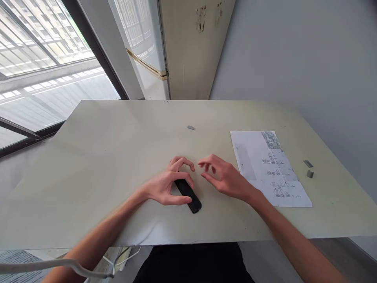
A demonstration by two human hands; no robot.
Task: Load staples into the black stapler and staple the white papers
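A black stapler (188, 192) lies aslant on the white table, its near end toward me. My left hand (173, 181) arches over it from the left, thumb near its closer end and fingers bent around its far part, which they partly hide. Just to the right, my right hand (224, 175) hovers with bent fingers, thumb and index finger apart and nothing visible between them. A small grey strip that looks like staples (191, 127) lies farther back on the table.
Printed paper sheets (265, 173) lie to the right, partly under or behind my right forearm. Beyond them are two more small grey pieces, a strip (308, 163) and a block (310, 173). A fridge (147, 51) stands past the table's (103, 157) far edge. A pale cable (59, 264) hangs lower left.
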